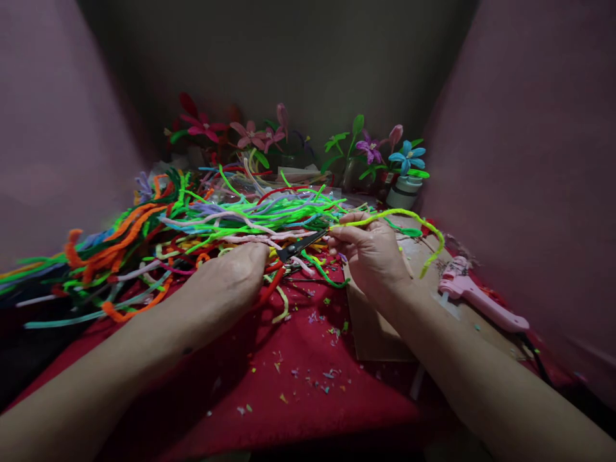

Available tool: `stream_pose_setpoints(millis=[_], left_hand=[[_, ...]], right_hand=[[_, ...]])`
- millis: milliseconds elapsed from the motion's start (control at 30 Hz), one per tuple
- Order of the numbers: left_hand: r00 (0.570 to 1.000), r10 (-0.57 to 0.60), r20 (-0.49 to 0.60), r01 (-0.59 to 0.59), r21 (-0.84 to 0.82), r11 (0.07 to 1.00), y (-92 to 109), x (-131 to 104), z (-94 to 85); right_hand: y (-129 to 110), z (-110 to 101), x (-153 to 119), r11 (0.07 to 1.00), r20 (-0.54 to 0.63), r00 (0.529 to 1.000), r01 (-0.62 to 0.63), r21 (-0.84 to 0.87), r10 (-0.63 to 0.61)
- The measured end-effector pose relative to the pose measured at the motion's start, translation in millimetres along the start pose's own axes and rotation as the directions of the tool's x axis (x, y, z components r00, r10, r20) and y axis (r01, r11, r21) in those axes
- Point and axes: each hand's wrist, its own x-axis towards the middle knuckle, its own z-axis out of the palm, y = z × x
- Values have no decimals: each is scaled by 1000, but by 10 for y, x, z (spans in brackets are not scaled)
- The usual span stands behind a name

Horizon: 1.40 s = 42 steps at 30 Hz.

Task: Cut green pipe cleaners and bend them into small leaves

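Note:
My left hand [235, 273] is closed around a pair of scissors [303, 246] with dark blades and a red handle that shows below the fist. The blades point right, their tips close to the fingertips of my right hand [373, 253]. Between thumb and fingers, that hand pinches a yellow pipe cleaner [394, 213] near one end. The rest of the stem arches to the right and droops over the wrist. Right behind both hands lies a heap of loose pipe cleaners [260, 215] in green, lilac, pink and other colours.
A pink glue gun [486, 298] rests on a cardboard sheet [380, 333] at right. Pipe-cleaner flowers, among them a blue flower [407, 156] above a white container [405, 191], stand along the back wall. Bits of coloured fuzz litter the red tablecloth [269, 398]. Orange stems [120, 237] spread left.

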Motion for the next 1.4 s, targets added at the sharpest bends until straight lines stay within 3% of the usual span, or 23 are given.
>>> stream_pose_setpoints(millis=[333,600,733,967,1233,1400], left_hand=[[997,62,-47,-64,-23,998,15,-11,-3],[982,179,-65,-171,115,979,0,-29,112],[985,165,-59,-157,119,980,9,-42,187],[993,86,-80,-76,126,989,85,-32,159],[974,161,-159,-107,302,947,96,-17,210],[978,149,-149,-90,345,934,163,-26,156]], right_hand=[[-15,8,-9,1000,16,1000,-24,20,23],[50,-19,20,990,1,998,-70,120,70],[67,-18,22,984,-6,996,-88,157,90],[53,-5,1,994,-12,998,-59,97,60],[59,8,-17,995,-47,997,-65,80,69],[48,8,-39,999,-57,998,-23,30,24]])
